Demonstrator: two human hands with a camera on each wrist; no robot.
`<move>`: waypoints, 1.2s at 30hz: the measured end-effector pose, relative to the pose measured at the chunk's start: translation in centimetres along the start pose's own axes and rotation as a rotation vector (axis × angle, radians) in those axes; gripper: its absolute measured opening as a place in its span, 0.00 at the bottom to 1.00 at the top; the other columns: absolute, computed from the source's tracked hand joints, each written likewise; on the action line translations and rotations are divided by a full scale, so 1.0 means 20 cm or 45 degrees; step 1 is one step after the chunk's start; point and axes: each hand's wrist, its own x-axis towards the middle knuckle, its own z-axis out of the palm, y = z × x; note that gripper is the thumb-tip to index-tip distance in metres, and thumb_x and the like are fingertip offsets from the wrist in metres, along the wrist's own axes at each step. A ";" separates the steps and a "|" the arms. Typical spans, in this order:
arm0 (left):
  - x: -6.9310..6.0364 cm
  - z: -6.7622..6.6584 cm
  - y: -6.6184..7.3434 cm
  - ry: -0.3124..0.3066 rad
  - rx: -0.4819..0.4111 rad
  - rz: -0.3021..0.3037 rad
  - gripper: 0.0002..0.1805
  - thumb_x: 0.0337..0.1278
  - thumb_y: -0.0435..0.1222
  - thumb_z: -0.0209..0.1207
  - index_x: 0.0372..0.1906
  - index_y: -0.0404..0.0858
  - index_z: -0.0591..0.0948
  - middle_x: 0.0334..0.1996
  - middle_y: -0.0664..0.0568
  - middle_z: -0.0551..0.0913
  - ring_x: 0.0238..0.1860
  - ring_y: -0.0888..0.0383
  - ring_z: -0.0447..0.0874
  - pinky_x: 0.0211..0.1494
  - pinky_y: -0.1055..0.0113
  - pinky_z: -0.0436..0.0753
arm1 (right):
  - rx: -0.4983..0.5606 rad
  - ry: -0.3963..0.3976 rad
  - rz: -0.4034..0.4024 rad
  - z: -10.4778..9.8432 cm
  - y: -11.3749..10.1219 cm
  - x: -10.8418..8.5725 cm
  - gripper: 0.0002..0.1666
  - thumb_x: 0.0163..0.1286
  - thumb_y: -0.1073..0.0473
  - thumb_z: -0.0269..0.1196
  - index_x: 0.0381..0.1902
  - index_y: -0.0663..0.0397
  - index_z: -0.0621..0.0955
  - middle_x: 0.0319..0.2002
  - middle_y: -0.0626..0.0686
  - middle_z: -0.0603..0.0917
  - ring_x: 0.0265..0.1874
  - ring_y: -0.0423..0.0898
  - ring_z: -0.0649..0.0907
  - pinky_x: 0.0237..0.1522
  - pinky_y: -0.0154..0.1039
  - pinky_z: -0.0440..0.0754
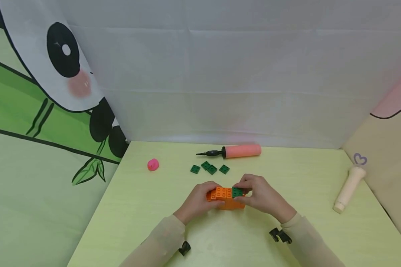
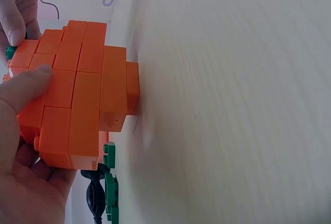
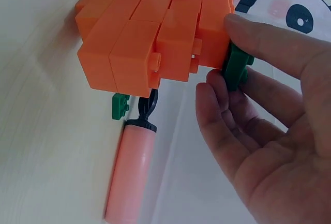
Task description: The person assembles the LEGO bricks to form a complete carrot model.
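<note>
Head view shows the left hand [image 1: 197, 198] gripping orange blocks [image 1: 228, 202], the right hand [image 1: 262, 193] pinching a green block [image 1: 237, 192]. Both are partly hidden; sleeves [image 1: 163, 236] run out of frame.

On the table [image 1: 227, 239], the pump [image 1: 242, 151] lies near the rear edge, behind four bricks [image 1: 212, 169]; the brick assembly [image 1: 232, 203] stands before these, apparently touching the table.

Left hand [image 1: 198, 200] gripping, right hand [image 1: 263, 195] pinching, sleeved forearms [image 1: 160, 239] angled inward
</note>
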 end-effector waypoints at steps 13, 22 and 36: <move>0.00 0.00 -0.01 -0.006 -0.022 0.005 0.15 0.61 0.44 0.75 0.50 0.51 0.86 0.45 0.67 0.84 0.43 0.62 0.80 0.51 0.65 0.81 | 0.057 0.088 0.055 0.06 0.03 -0.01 0.15 0.62 0.59 0.79 0.46 0.54 0.90 0.36 0.41 0.80 0.34 0.44 0.80 0.37 0.38 0.83; -0.01 0.00 0.00 -0.003 0.001 0.016 0.16 0.61 0.44 0.75 0.51 0.49 0.85 0.46 0.66 0.83 0.44 0.63 0.80 0.52 0.65 0.81 | 0.151 0.073 -0.041 0.05 0.10 -0.01 0.15 0.65 0.54 0.77 0.48 0.48 0.87 0.41 0.40 0.83 0.38 0.40 0.82 0.47 0.49 0.86; 0.00 -0.01 -0.01 -0.022 -0.010 -0.002 0.15 0.60 0.42 0.75 0.50 0.50 0.86 0.45 0.66 0.83 0.44 0.64 0.80 0.52 0.66 0.81 | -0.021 0.039 0.154 0.06 0.39 0.38 0.09 0.75 0.60 0.67 0.48 0.58 0.89 0.38 0.45 0.87 0.38 0.44 0.83 0.47 0.46 0.83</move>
